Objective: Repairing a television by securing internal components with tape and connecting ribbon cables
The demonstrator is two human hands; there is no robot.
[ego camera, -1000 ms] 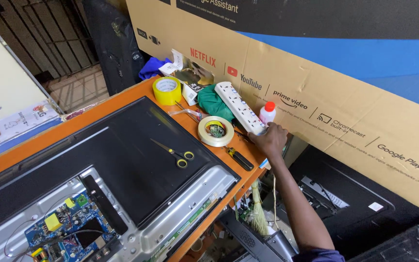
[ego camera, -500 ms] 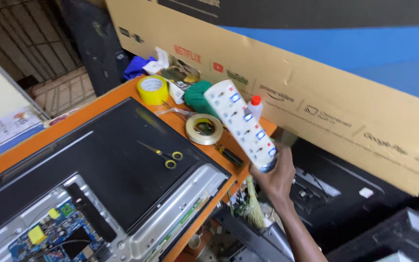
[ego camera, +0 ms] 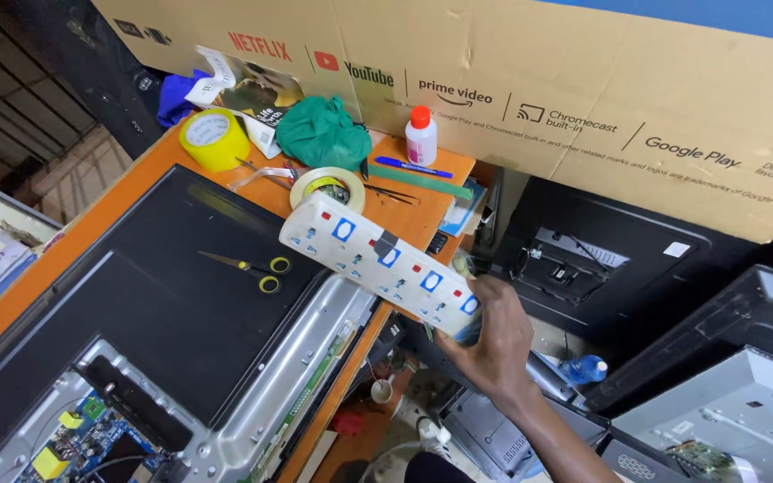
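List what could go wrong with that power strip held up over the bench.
1. The right hand grips the white power strip by one end only, so the long free end could tip or slip.
2. That free end hangs just above the roll of tape and near the yellow scissors; lowered carelessly, it might knock them.
3. It also hovers over the opened television, and a drop could strike its metal frame.

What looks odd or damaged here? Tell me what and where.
The white power strip has dark tape stuck across its middle. The right hand holds it by one end, tilted in the air over the television's bare metal edge.
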